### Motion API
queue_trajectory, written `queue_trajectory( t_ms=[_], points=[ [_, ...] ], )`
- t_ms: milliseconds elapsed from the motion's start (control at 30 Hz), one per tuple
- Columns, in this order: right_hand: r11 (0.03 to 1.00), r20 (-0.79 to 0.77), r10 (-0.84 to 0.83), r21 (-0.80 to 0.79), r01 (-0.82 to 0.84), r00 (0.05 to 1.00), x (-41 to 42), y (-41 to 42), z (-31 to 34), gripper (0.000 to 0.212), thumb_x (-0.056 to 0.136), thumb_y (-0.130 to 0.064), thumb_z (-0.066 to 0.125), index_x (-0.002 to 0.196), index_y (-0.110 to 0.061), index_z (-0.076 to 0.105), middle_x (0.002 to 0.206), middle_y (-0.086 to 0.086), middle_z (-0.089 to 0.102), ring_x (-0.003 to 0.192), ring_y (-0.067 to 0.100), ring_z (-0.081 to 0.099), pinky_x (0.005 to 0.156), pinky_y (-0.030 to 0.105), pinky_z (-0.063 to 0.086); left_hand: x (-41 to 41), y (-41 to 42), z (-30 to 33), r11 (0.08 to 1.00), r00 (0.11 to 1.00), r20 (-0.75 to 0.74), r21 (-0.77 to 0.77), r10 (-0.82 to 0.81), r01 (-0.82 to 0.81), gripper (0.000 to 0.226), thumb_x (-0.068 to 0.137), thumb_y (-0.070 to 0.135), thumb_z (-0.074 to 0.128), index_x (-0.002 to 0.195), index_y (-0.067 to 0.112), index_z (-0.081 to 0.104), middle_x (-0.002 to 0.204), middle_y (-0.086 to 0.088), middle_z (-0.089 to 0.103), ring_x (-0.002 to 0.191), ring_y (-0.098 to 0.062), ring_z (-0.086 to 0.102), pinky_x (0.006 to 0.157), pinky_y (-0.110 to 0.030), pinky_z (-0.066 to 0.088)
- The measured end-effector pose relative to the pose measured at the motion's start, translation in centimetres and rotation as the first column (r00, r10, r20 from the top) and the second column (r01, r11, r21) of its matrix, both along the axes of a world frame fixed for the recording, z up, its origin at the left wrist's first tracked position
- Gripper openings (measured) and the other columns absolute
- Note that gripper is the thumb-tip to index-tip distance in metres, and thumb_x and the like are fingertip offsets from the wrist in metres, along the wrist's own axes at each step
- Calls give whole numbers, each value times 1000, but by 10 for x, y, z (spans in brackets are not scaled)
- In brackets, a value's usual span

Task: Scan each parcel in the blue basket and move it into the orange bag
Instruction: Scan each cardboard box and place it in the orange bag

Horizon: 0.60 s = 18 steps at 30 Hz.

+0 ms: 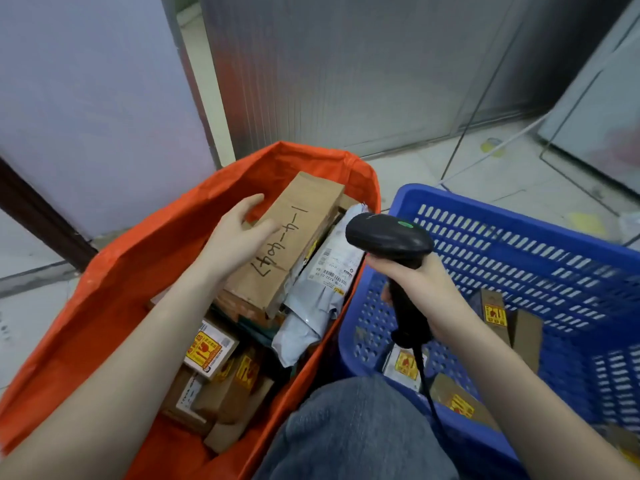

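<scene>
Orange bag [114,278] was packed w/ parcels; long cardboard box [294,237] lay on top, little room beneath. Blue basket [519,216] had open space in its far half, few boxes near side.

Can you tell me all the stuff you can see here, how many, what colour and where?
orange bag: one, orange, left, holding parcels.
long cardboard box: one, brown with black writing, on top in the bag.
grey mailer: one, grey, in the bag beside the box.
blue basket: one, blue, right, a few brown parcels inside.
scanner: one, black, corded.
left hand: on the long box.
right hand: grips the scanner.
</scene>
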State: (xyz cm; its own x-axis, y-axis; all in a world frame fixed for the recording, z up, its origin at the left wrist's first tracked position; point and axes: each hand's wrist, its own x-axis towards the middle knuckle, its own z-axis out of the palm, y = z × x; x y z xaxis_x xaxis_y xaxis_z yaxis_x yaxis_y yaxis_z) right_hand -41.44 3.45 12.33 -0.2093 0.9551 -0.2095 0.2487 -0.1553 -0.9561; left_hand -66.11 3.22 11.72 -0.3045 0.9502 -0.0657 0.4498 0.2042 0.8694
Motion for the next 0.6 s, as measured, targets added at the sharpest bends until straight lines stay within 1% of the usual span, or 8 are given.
queue_trajectory(
  t_ms=[67, 133, 167, 233, 300, 367, 467, 600],
  points=[
    [1000, 57, 1, 30, -3, 998, 17, -3, 11, 14, 84, -23, 71, 80, -10, 67, 51, 11, 58, 49, 20, 57, 57, 30, 48, 19, 0, 16, 998, 999, 11, 33, -49, 49, 56, 91, 32, 60, 144, 30, 41, 149, 8, 40, 136, -9, 35, 97, -22, 29],
    [998, 93, -11, 63, 6, 996, 37, -8, 25, 12, 83, -22, 72, 81, -11, 67, 52, 11, 59, 49, 20, 57, 55, 27, 46, 42, 1, 33, 993, 994, 36, 57, -105, 103, 54, 90, 32, 61, 141, 32, 44, 148, 9, 41, 136, -10, 37, 94, -23, 36],
    [996, 102, -29, 89, 20, 994, 50, -11, 33, 10, 82, -21, 72, 83, -12, 68, 54, 11, 60, 49, 18, 57, 53, 25, 45, 56, 2, 41, 989, 990, 46, 69, -135, 132, 52, 90, 32, 62, 139, 33, 46, 147, 9, 42, 135, -9, 38, 96, -25, 38],
    [990, 115, -73, 129, 58, 991, 77, -16, 46, 8, 81, -19, 74, 83, -14, 68, 55, 8, 61, 49, 15, 57, 51, 23, 44, 87, 5, 56, 979, 981, 43, 93, -187, 183, 50, 88, 33, 64, 136, 32, 50, 141, 9, 47, 132, -6, 40, 99, -27, 37],
    [982, 139, -119, 162, 96, 983, 106, -21, 57, 10, 80, -17, 74, 75, -18, 66, 47, 2, 59, 43, 13, 55, 49, 22, 44, 120, 9, 67, 964, 968, 49, 122, -244, 237, 48, 89, 28, 64, 135, 28, 52, 133, 8, 53, 130, -7, 42, 98, -23, 33],
    [975, 166, -153, 188, 122, 974, 136, -27, 66, 16, 79, -15, 74, 69, -20, 63, 43, 0, 56, 42, 13, 55, 48, 22, 44, 156, 14, 73, 946, 951, 51, 133, -304, 296, 48, 90, 24, 64, 136, 23, 51, 136, 6, 53, 130, -10, 42, 100, -23, 32],
    [966, 193, -192, 210, 150, 962, 183, -37, 77, 17, 79, -15, 74, 67, -18, 63, 45, 4, 56, 44, 17, 56, 51, 27, 45, 211, 21, 76, 910, 916, 14, 121, -401, 396, 48, 91, 26, 63, 137, 24, 49, 140, 6, 49, 127, -9, 42, 103, -25, 34],
    [948, 179, -264, 228, 221, 948, 240, -50, 80, 21, 81, -12, 72, 64, -16, 61, 43, 3, 54, 41, 14, 53, 45, 21, 44, 281, 26, 71, 855, 859, -3, 96, -512, 510, 52, 90, 29, 63, 138, 26, 46, 144, 7, 44, 133, -11, 39, 108, -28, 32]
  ],
)
